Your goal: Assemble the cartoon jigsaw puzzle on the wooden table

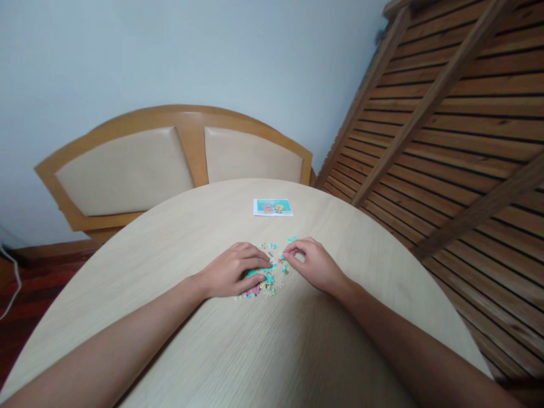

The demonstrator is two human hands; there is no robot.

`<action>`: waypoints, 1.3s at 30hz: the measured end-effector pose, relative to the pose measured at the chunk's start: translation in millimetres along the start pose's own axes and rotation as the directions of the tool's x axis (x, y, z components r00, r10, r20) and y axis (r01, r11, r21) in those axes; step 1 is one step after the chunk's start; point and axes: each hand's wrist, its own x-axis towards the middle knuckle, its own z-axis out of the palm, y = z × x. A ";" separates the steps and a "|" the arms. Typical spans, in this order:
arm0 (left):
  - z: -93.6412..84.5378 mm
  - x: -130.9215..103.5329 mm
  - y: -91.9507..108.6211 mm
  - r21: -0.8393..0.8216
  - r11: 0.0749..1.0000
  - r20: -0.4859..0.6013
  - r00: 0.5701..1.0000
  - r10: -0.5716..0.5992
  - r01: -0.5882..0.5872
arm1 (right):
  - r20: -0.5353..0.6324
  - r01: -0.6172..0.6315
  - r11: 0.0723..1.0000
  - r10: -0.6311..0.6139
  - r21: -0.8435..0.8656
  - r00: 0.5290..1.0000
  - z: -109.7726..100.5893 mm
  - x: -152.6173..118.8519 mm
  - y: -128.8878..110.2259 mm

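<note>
A loose heap of small jigsaw puzzle pieces (pixel 268 277), turquoise, pink, yellow and pale, lies on the round table between my hands. My left hand (pixel 238 269) rests palm down over the heap's left side, fingers apart, touching several pieces and hiding some. At the heap's right edge, the thumb and index finger of my right hand (pixel 312 262) are pinched together on a puzzle piece (pixel 281 260), mostly covered by the fingertips. A turquoise piece (pixel 291 239) lies just beyond that hand.
A picture card (pixel 273 207) with cartoon figures on turquoise lies farther back on the wooden table (pixel 178 232). Behind the table stands a padded bench back (pixel 127 170) against the wall. Slatted wooden boards (pixel 446 136) lean at the right.
</note>
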 end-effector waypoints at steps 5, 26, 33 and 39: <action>-1.5 1.2 1.9 -0.002 0.999 0.046 0.998 0.051 -0.051 | 0.148 0.058 0.990 -0.038 -0.130 0.988 -10.3 -7.4 -7.4; -1.6 1.6 0.4 -0.009 0.998 0.037 0.997 0.070 -0.070 | 0.063 -0.164 0.983 0.159 0.087 0.985 -19.9 -2.2 10.8; -1.6 1.2 0.8 -0.019 0.998 0.020 0.998 0.066 -0.066 | -0.040 -0.144 0.959 0.139 -0.245 0.990 -21.8 -2.8 15.1; -3.0 0.9 1.3 -0.024 0.998 0.015 0.998 0.055 -0.055 | 0.137 0.150 0.981 -0.133 -0.123 0.982 -16.1 -6.3 -9.1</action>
